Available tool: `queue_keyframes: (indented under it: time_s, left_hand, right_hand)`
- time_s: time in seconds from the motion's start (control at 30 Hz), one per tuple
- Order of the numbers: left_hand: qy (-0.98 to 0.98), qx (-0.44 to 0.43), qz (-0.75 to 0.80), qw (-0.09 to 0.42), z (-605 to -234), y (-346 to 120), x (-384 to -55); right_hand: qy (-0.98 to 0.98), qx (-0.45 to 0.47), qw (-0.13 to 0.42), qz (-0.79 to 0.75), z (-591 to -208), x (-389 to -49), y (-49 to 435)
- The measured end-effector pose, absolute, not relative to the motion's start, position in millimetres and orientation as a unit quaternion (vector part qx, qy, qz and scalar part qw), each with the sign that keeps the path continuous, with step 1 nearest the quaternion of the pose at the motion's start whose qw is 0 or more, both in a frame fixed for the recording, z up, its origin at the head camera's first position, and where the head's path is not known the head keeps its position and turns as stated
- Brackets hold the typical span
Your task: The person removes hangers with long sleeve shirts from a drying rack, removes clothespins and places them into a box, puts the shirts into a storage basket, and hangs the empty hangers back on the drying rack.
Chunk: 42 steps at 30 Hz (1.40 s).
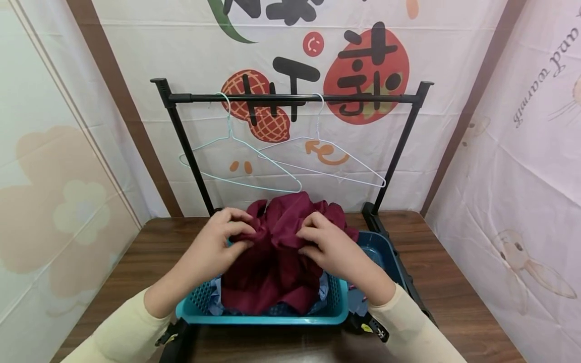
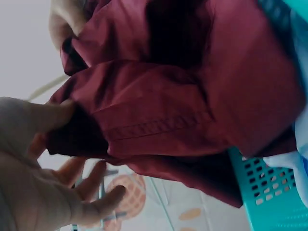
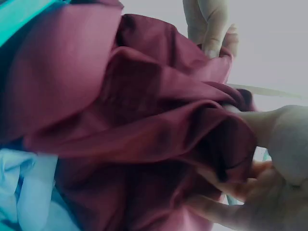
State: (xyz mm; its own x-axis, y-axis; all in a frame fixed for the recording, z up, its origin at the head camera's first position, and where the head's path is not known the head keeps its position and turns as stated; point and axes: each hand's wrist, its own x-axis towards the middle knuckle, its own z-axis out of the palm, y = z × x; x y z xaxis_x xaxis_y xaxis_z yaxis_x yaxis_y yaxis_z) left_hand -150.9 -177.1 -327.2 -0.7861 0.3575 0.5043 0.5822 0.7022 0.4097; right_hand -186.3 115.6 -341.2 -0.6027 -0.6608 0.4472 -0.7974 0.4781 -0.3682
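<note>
A crumpled maroon garment (image 1: 277, 272) is bunched above the teal basket (image 1: 263, 320), its lower folds hanging into it. My left hand (image 1: 224, 239) pinches one edge between thumb and index finger; in the left wrist view a stitched seam shows on the garment (image 2: 159, 125) beside that hand (image 2: 43, 178). On the other side, my right hand (image 1: 331, 247) grips another part of the cloth. Some of its fingers (image 3: 216, 211) lie behind the fabric. The kind of garment cannot be made out. Light blue cloth (image 1: 215, 297) lies in the basket beneath.
Behind the basket stands a black rack, with a mint hanger (image 1: 254, 186) and a white hanger (image 1: 336, 176) on its bar (image 1: 272, 98). A dark blue basket (image 1: 379, 247) is at the right. Everything stands on a brown wooden table (image 1: 436, 262).
</note>
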Motion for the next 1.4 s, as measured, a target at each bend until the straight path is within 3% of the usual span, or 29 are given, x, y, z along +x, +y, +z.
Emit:
queue_keyframes:
  time_s: [0.3, 0.5, 0.83, 1.13, 1.4]
  left_hand:
    - [-0.927, -0.314, -0.204, -0.008, -348, -156, -165]
    - [-0.936, -0.292, -0.169, -0.105, -353, -156, -192]
    - [-0.921, -0.264, -0.090, -0.270, -388, -152, -234]
    - [-0.925, -0.245, -0.037, -0.287, -409, -138, -248]
    - [-0.926, -0.248, -0.040, -0.283, -404, -141, -243]
  right_hand:
    - [-0.865, 0.465, -0.058, 0.180, -351, -197, 95]
    - [-0.862, 0.454, -0.161, 0.160, -356, -218, 81]
    - [-0.854, 0.429, -0.266, 0.126, -386, -251, 50]
    - [-0.901, 0.355, -0.243, -0.059, -408, -226, 18]
    - [-0.879, 0.383, -0.277, 0.064, -401, -230, 32]
